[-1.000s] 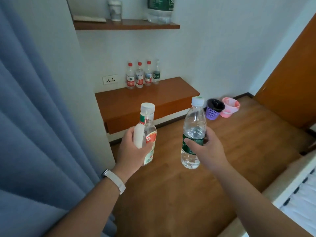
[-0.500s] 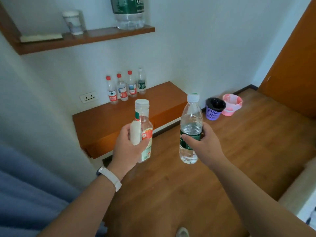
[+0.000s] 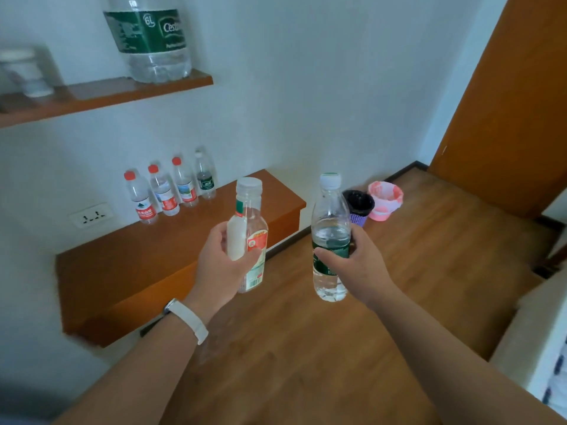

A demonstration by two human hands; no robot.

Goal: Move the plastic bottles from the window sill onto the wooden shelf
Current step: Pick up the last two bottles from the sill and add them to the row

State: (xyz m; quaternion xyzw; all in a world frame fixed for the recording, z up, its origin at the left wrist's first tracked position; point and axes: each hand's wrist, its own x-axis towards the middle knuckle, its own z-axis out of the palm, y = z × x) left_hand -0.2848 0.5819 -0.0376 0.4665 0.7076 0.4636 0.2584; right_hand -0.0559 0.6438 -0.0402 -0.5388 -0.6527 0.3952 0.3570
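Observation:
My left hand [image 3: 220, 265] grips a clear bottle with a white cap and a red-and-white label [image 3: 252, 228], held upright in front of the wooden shelf [image 3: 129, 271]. My right hand [image 3: 356, 265] holds a green-labelled water bottle [image 3: 329, 222], partly filled, upright over the floor. Several small bottles stand in a row at the back of the shelf against the wall: three with red caps [image 3: 162, 191] and one with a green label [image 3: 205, 176]. The window sill is out of view.
A higher wooden shelf [image 3: 101, 96] carries a large 6L water jug [image 3: 150, 38] and a blurred cup [image 3: 27, 72]. A wall socket [image 3: 90, 214] sits left of the bottles. A purple bin [image 3: 359, 208] and pink bin [image 3: 385, 200] stand on the floor. An orange door [image 3: 506, 102] is at right.
The view has moved closer to the shelf and turned left of the curtain, which has dropped out of sight. Both hands still carry their bottles upright, now nearer the shelf.

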